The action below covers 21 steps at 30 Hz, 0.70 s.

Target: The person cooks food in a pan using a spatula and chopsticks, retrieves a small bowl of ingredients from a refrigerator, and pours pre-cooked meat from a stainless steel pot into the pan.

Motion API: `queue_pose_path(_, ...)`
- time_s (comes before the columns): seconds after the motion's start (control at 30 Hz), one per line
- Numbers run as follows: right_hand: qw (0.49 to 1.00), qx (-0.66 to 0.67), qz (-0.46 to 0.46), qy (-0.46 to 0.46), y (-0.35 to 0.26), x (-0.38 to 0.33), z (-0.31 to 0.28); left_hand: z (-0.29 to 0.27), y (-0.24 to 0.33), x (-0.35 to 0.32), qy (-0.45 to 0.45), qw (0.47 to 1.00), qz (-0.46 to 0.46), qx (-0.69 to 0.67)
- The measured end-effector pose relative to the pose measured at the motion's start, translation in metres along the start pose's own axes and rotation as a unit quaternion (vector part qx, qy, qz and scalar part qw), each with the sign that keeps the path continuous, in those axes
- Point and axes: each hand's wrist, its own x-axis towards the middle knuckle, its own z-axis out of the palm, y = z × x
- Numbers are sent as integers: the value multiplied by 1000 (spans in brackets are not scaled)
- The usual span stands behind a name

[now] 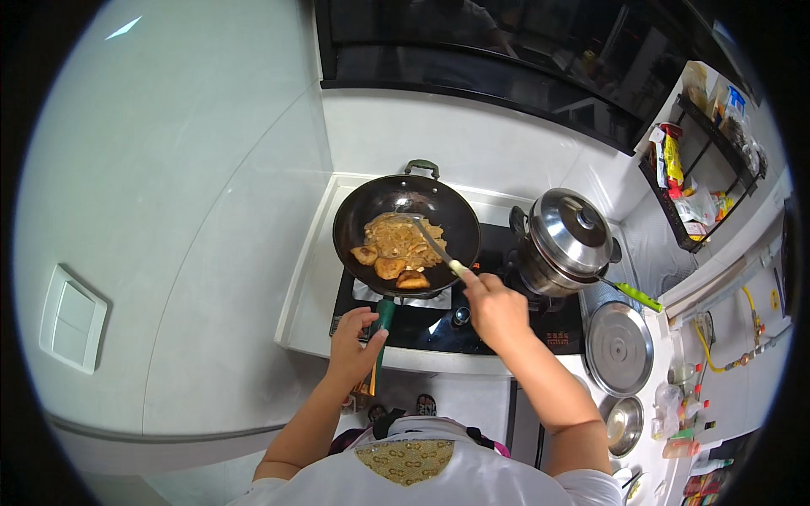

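A dark wok sits on the left burner of a black glass hob. In it is a spread of light brown food with several browned pieces along the near side. My right hand is closed round the pale yellow handle of a metal spatula; its blade end reaches into the food. My left hand is at the wok's green-topped handle, fingers curved but apart. The thumb overlaps the handle, and the fingers are not wrapped round it.
A lidded steel pot stands on the right burner, a bright green handle sticking out beside it. To the right lie a round steel lid and a metal bowl. A rack of packets hangs at far right. A wall borders the left.
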Motion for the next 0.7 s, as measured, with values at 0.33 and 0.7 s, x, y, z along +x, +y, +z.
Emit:
queue_pose_path(0.33, 999, -10, -19, -42, -21, 9, 21, -7, -1, -6, 19, 1000, -11, 6)
queue_pose_path(0.7, 999, -10, 32, -7, -15, 2, 64, -4, 2, -5, 8, 1000, 5, -4)
